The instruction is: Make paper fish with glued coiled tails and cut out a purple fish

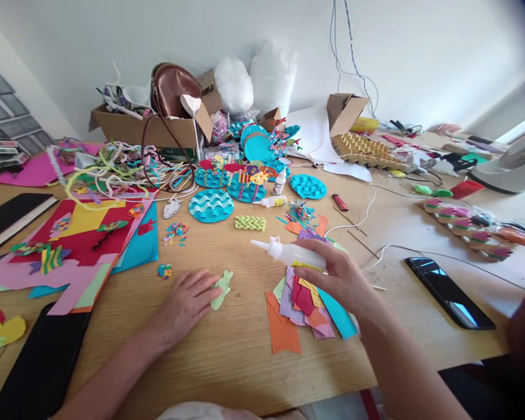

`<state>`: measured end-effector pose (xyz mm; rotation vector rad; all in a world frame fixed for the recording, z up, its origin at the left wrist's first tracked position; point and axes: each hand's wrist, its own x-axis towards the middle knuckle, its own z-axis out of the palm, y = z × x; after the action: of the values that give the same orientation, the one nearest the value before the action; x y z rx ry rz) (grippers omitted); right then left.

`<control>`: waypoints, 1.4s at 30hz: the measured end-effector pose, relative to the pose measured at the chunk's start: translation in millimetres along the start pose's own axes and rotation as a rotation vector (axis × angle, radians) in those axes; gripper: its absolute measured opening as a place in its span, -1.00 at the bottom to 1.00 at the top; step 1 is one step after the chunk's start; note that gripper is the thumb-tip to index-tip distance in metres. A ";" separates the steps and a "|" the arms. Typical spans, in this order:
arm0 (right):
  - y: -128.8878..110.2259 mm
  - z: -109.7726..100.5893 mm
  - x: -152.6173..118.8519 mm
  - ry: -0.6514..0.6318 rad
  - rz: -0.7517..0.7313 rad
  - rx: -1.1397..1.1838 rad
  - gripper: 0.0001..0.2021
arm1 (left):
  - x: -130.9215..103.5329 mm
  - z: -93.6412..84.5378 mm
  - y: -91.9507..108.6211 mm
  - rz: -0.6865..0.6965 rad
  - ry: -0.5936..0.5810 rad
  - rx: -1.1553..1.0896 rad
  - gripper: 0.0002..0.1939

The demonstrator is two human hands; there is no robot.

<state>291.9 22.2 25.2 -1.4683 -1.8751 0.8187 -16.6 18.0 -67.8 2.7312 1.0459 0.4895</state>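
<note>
Surface: one wooden table [227, 361], light brown, set against a pale wall [157, 29].

Head view.
Cutout, one: light green cutout [222, 290], flat, narrow, with wavy edges and a notched upper end; it lies on bare wood at near centre.
Left hand [195, 297], one: palm down, fingers extended and slightly apart, fingertips over the cutout's left edge, hiding part of it.
Right hand [306, 261], one: closed around a squeeze bottle [291, 254], translucent white with a tapered nozzle, tilted nearly level, the nozzle towards the left and above the table.
Paper scraps [304, 303], one pile: orange, lilac, red, yellow, pink and turquoise, to the right of the cutout, partly beneath the bottle and right hand; pieces overlap, count not tellable.
Small glue bottles, two: one upright [279, 182], one lying down [275, 201].
Braided green piece [250, 223], one.
Wavy turquoise disc [210, 205], one, with lighter bands; further turquoise discs beyond, some bearing fish figures, partly hidden.
Confetti heap [175, 233], one, multicoloured.
Small red tube [340, 202], one.
Phone [450, 293], one, black, at right.
Notebook [15, 219], one, black, at left.
Cardboard box [170, 135] at the back, a brown bag [172, 90] upon it.
White stuffing bundles [234, 86], two, against the wall.
</note>
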 end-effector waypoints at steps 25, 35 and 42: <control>1.1 76.4 3.4 0.351 0.226 1.044 -0.74 | 29.4 -36.2 18.4 -0.156 -0.135 -0.041 -0.54; 0.6 67.3 1.8 0.380 0.193 1.048 -0.75 | 91.0 -8.9 -7.4 -0.200 -0.405 -0.065 -0.78; 4.5 67.1 -0.2 0.381 0.222 1.038 -0.73 | 87.2 -3.6 -9.7 -0.225 -0.383 -0.096 -0.84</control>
<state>242.4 16.4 -19.9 -1.0288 -0.7635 1.2426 37.1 84.0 -46.2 2.4461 1.1650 -0.0197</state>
